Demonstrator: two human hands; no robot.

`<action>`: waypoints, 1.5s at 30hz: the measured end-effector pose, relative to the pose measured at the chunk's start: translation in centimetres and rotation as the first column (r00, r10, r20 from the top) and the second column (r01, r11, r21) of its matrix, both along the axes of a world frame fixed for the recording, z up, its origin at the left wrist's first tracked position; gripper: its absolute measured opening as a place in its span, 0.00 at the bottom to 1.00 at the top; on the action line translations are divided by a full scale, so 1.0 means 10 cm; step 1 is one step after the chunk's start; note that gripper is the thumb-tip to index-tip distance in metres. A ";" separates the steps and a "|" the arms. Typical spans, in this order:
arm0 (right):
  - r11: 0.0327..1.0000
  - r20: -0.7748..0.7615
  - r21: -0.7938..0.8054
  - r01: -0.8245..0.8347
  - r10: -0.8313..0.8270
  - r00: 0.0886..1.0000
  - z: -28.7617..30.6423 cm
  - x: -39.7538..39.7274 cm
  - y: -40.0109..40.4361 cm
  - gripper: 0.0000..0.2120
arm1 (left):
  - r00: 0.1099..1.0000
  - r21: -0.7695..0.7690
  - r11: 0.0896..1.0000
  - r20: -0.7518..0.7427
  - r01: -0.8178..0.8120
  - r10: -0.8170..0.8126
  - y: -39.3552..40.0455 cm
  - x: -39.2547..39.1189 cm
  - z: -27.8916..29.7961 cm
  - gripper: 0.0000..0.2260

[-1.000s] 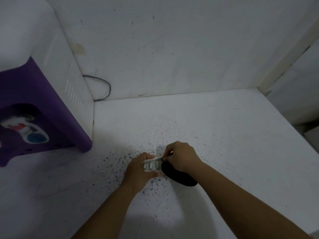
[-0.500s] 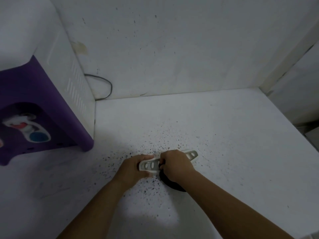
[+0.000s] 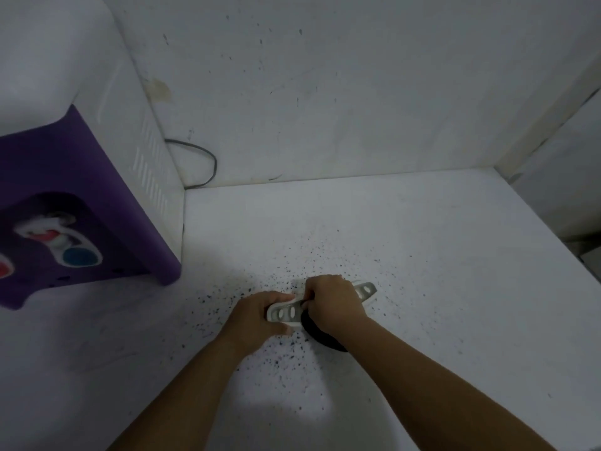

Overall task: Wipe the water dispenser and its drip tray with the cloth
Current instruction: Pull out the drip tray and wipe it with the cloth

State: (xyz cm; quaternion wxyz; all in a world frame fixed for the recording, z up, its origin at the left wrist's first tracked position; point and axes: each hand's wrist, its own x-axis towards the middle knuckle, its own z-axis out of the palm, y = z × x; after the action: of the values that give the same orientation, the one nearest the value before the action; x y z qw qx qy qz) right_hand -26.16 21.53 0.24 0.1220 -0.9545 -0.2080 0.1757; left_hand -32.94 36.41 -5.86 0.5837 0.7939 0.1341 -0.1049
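The scene is dim and bluish-grey, with soft grain throughout. A brighter oval patch lies on the speckled white table (image 3: 422, 255) toward 6 o'clock, between the forearms. Wide-angle distortion bends the wall edges at 2 o'clock. The purple-and-white water dispenser (image 3: 81, 177) at 9 o'clock looks soft and slightly blurred.

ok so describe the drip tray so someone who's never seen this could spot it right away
Start at the purple-fronted water dispenser on the left, then look right across the speckled white counter to the two hands. The drip tray is the pale slotted strip held between the left hand and right hand, unlike the dark cloth beneath.
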 end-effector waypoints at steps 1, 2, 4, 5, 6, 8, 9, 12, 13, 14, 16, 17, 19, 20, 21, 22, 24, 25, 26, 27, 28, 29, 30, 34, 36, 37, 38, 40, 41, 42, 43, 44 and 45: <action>1.000 -0.003 0.001 0.005 -0.005 1.000 -0.01 -0.02 0.00 0.07 | 1.000 0.007 1.000 0.002 -0.004 0.004 -0.01 -0.01 0.00 0.25; 1.000 -0.019 -0.007 0.002 -0.002 1.000 -0.02 -0.02 -0.02 0.07 | 1.000 0.013 1.000 0.006 -0.010 0.010 -0.02 -0.02 0.02 0.25; 1.000 -0.087 -0.009 0.007 -0.008 0.996 -0.05 -0.01 -0.06 0.06 | 1.000 0.026 0.999 0.018 -0.021 0.021 -0.03 -0.05 0.02 0.25; 1.000 -0.114 0.005 0.022 -0.022 0.993 -0.05 0.01 -0.08 0.05 | 0.999 0.026 0.999 0.024 -0.025 0.024 -0.03 -0.05 0.02 0.25; 0.999 -0.122 0.028 0.046 -0.042 0.992 -0.06 0.03 -0.09 0.04 | 0.999 0.025 0.999 0.024 -0.022 0.022 -0.03 -0.05 0.03 0.25; 0.992 -0.081 0.088 0.086 -0.079 0.994 -0.06 0.03 -0.07 0.04 | 1.000 0.025 1.000 0.019 -0.011 0.011 -0.03 -0.04 0.05 0.25; 0.989 -0.051 0.110 0.095 -0.090 0.995 -0.06 0.01 -0.05 0.04 | 1.000 0.024 1.000 0.017 -0.008 0.008 -0.03 -0.04 0.05 0.25; 0.968 -0.060 0.190 0.162 -0.153 0.986 -0.06 -0.03 -0.08 0.03 | 1.000 -0.002 1.000 -0.013 0.004 -0.004 -0.01 -0.03 0.06 0.25; 0.958 -0.081 0.216 0.188 -0.175 0.981 -0.04 -0.01 -0.12 0.02 | 0.999 -0.021 1.000 -0.032 0.011 -0.011 0.00 -0.01 0.07 0.25; 0.949 -0.096 0.234 0.209 -0.191 0.977 -0.01 0.01 -0.17 0.02 | 0.998 -0.068 0.998 -0.058 0.008 -0.012 0.03 0.00 0.08 0.26; 0.939 -0.097 0.265 0.220 -0.202 0.975 0.05 0.06 -0.24 0.03 | 0.994 -0.217 0.976 -0.104 -0.033 0.010 0.09 0.02 0.10 0.28; 0.936 -0.095 0.278 0.217 -0.198 0.976 0.07 0.06 -0.25 0.03 | 0.994 -0.265 0.963 -0.107 -0.039 0.011 0.11 0.02 0.10 0.29; 0.935 -0.112 0.296 0.196 -0.169 0.979 0.09 0.02 -0.19 0.04 | 0.996 -0.260 0.965 -0.088 -0.016 -0.008 0.13 0.00 0.09 0.29; 0.934 -0.128 0.308 0.183 -0.150 0.980 0.07 -0.01 -0.15 0.04 | 0.997 -0.243 0.970 -0.074 -0.019 0.000 0.12 -0.02 0.08 0.28; 0.940 -0.136 0.303 0.160 -0.123 0.983 0.03 -0.04 -0.11 0.02 | 0.997 -0.240 0.970 -0.068 -0.044 0.029 0.11 -0.03 0.06 0.26; 0.952 -0.133 0.278 0.130 -0.096 0.986 0.00 -0.07 -0.08 0.01 | 0.996 -0.231 0.970 -0.060 -0.074 0.062 0.10 -0.04 0.03 0.23; 0.971 -0.112 0.224 0.089 -0.065 0.992 -0.04 -0.10 -0.05 0.04 | 0.993 -0.225 0.968 -0.048 -0.113 0.105 0.09 -0.06 0.00 0.20; 0.973 -0.104 0.214 0.082 -0.060 0.993 -0.05 -0.10 -0.05 0.04 | 0.992 -0.229 0.965 -0.044 -0.125 0.118 0.09 -0.08 -0.02 0.19; 0.976 -0.097 0.204 0.073 -0.054 0.994 -0.06 -0.10 -0.04 0.05 | 0.991 -0.229 0.964 -0.040 -0.136 0.130 0.09 -0.09 -0.02 0.19; 0.981 -0.087 0.186 0.062 -0.047 0.995 -0.06 -0.10 -0.04 0.06 | 0.989 -0.224 0.963 -0.035 -0.149 0.144 0.08 -0.10 -0.03 0.18; 0.987 -0.073 0.152 0.047 -0.036 0.997 -0.07 -0.12 -0.03 0.07 | 0.987 -0.203 0.966 -0.025 -0.158 0.156 0.07 -0.11 -0.04 0.18; 0.994 -0.053 0.106 0.025 -0.020 0.998 -0.07 -0.13 -0.02 0.07 | 0.986 -0.173 0.971 -0.010 -0.166 0.167 0.06 -0.11 -0.04 0.16; 0.999 -0.030 0.051 0.003 -0.002 1.000 -0.06 -0.14 0.01 0.08 | 0.985 -0.136 0.976 0.004 -0.169 0.171 0.05 -0.12 -0.03 0.15; 0.995 0.056 -0.096 -0.020 0.026 0.998 -0.05 -0.14 0.16 0.09 | 0.986 -0.078 0.984 0.028 -0.159 0.162 0.04 -0.14 -0.02 0.14; 0.991 0.073 -0.130 -0.031 0.041 0.996 -0.05 -0.14 0.25 0.10 | 0.986 -0.103 0.982 0.018 -0.161 0.163 0.03 -0.14 -0.01 0.15; 0.988 0.072 -0.148 -0.048 0.059 0.996 -0.05 -0.14 0.28 0.10 | 0.983 -0.153 0.971 -0.004 -0.183 0.185 0.03 -0.14 -0.01 0.15; 0.984 0.065 -0.164 -0.064 0.076 0.995 -0.06 -0.14 0.30 0.09 | 0.977 -0.206 0.955 -0.032 -0.215 0.213 0.02 -0.14 -0.01 0.15; 0.982 0.016 -0.177 -0.071 0.075 0.997 -0.05 -0.11 0.27 0.09 | 0.958 -0.286 0.914 -0.081 -0.288 0.276 -0.02 -0.14 0.00 0.14; 0.981 -0.018 -0.178 -0.071 0.069 0.997 -0.04 -0.08 0.24 0.09 | 0.949 -0.314 0.895 -0.099 -0.317 0.301 -0.04 -0.14 0.00 0.14; 0.982 -0.042 -0.175 -0.071 0.064 0.997 -0.03 -0.05 0.22 0.09 | 0.941 -0.332 0.881 -0.112 -0.338 0.319 -0.05 -0.14 -0.01 0.14; 0.984 -0.048 -0.168 -0.061 0.054 0.997 -0.03 -0.02 0.20 0.09 | 0.935 -0.347 0.869 -0.121 -0.354 0.333 -0.06 -0.14 -0.01 0.14; 0.989 -0.040 -0.143 -0.034 0.029 0.999 -0.03 0.00 0.19 0.08 | 0.932 -0.362 0.859 -0.128 -0.362 0.339 -0.07 -0.14 -0.01 0.14; 0.995 -0.029 -0.105 0.004 -0.007 1.000 -0.03 0.01 0.19 0.07 | 0.930 -0.375 0.851 -0.136 -0.366 0.340 -0.08 -0.14 0.00 0.14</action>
State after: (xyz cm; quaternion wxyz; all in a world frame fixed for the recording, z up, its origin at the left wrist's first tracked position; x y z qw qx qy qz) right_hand -26.07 23.44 -0.07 0.0753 -0.9574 -0.1941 0.1999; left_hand -34.31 35.62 -5.90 0.7361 0.6179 0.2724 -0.0461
